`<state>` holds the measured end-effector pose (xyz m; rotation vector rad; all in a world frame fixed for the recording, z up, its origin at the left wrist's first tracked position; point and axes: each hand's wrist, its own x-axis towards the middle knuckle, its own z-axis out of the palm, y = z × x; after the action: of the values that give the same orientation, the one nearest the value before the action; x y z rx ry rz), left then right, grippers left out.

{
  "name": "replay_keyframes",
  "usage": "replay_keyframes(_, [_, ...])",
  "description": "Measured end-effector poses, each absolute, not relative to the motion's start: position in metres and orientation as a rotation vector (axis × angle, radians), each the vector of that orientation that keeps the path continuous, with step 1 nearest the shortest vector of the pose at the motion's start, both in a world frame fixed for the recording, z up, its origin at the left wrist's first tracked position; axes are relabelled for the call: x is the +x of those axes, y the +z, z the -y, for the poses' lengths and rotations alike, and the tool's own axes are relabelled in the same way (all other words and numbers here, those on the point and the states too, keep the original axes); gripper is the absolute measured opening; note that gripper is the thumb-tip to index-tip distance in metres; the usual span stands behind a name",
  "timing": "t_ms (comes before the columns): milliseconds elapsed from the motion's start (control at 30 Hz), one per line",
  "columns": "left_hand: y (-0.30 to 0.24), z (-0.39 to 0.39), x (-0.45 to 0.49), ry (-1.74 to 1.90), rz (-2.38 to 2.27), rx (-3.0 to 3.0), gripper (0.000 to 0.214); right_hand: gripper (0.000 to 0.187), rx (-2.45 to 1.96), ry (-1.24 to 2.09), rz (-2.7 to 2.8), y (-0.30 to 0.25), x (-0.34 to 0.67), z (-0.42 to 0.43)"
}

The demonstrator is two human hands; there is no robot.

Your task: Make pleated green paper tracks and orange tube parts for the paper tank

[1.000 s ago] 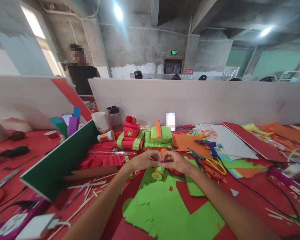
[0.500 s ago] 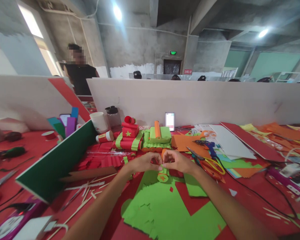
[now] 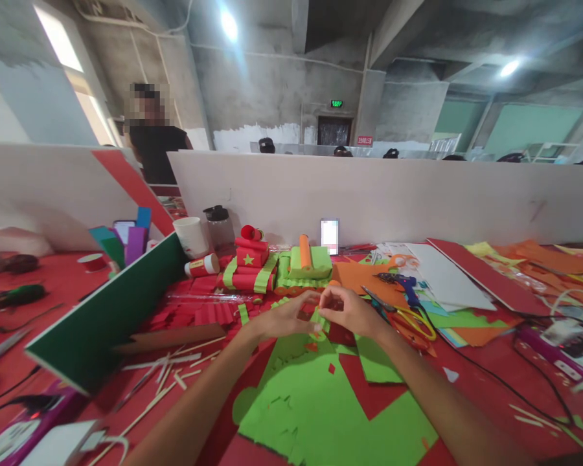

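Observation:
A small green paper roll [image 3: 319, 329] is between my hands, over the cut green foam sheet [image 3: 340, 401]; its outline is blurred. My left hand [image 3: 291, 315] curls around its left side, thumb low against it. From the right, the bent, pinching fingers of my right hand [image 3: 342, 309] meet its top. An orange rounded piece [image 3: 334, 283] peeks out behind the right fingers; whether it joins the roll is hidden. Just beyond stand a green block model with an orange tube [image 3: 304, 252] and a red model with a yellow star [image 3: 249, 259].
At right lie scissors [image 3: 412, 321], a blue glue gun [image 3: 408, 285] with its cable, and white board [image 3: 447, 275]. A dark green board [image 3: 111, 317] leans at left near thin sticks [image 3: 170, 372]. A white partition [image 3: 393, 197] closes the back; a person [image 3: 158, 145] stands behind it.
The green roll has turned, so its star-marked end no longer shows clearly. The orange piece has shifted from between my hands to behind my right fingers. My left fingers have opened slightly.

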<state>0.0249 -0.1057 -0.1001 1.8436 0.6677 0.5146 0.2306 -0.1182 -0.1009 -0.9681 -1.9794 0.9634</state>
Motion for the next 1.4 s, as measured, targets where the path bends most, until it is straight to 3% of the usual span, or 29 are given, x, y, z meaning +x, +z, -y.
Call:
replay_keyframes(567, [-0.113, 0.099, 0.026, 0.601, -0.715, 2.085, 0.032, 0.018, -1.049, 1.056, 1.889, -0.126, 0.236, 0.095])
replay_keyframes(733, [-0.113, 0.104, 0.031, 0.676, -0.932, 2.214, 0.037, 0.018, -1.052, 1.047, 1.822, -0.127, 0.234, 0.093])
replay_keyframes(900, [-0.118, 0.104, 0.035, 0.759, -1.038, 2.29, 0.026, 0.017, -1.068, 1.007, 1.81, -0.129, 0.232, 0.092])
replay_keyframes(1100, [-0.12, 0.099, 0.033, 0.723, -1.074, 2.322, 0.026, 0.014, -1.078, 0.897, 1.848, -0.128, 0.229, 0.094])
replay_keyframes(1400, [-0.121, 0.099, 0.03, 0.736, -1.093, 2.348, 0.019, 0.02, -1.022, 1.021, 1.786, -0.133, 0.229, 0.09])
